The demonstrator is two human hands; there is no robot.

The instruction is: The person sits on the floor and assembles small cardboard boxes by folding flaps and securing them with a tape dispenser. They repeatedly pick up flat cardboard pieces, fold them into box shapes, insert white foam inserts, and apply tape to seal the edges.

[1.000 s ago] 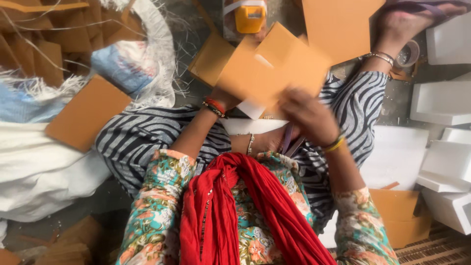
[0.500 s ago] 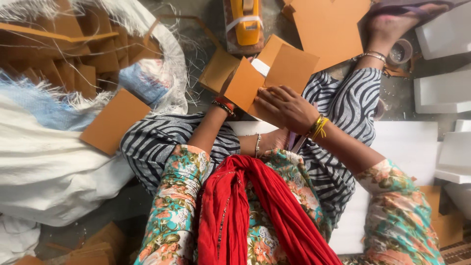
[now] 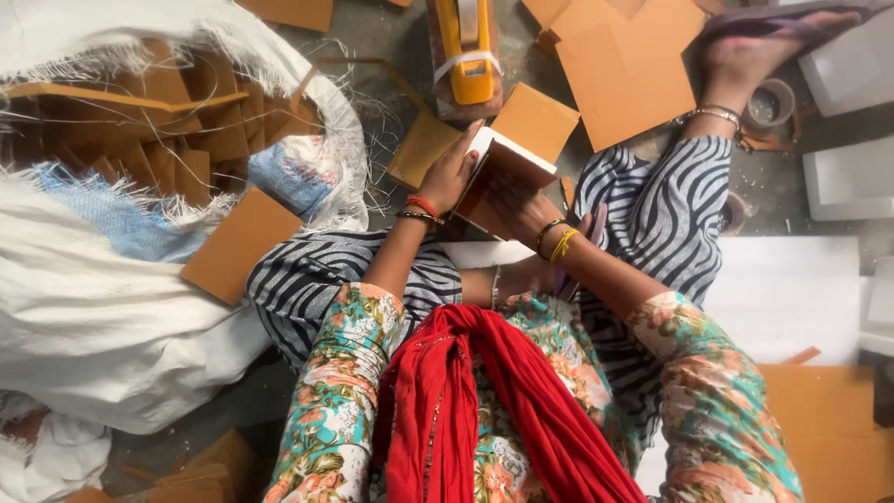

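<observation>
White woven sack [image 3: 112, 307] of orange card pieces [image 3: 186, 130] at left; yellow tape dispenser [image 3: 466, 47] on floor; white boxes [image 3: 852, 177] right.

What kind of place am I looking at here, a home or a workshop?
Likely an informal floor workshop for making cardboard boxes: a white sack full of orange card pieces, a yellow tape dispenser, and both hands, left hand and right hand, folding an orange box.

the right hand [image 3: 518, 207] is mostly hidden behind the white-edged box [image 3: 507, 158], so its grip cannot be told. the orange tape dispenser [image 3: 466, 47] is cut off by the far edge. the white sack [image 3: 93, 307] runs off the left edge, burying most of its orange card pieces [image 3: 177, 130]. the small round cup [image 3: 771, 102] at far right is too small to make out.
</observation>
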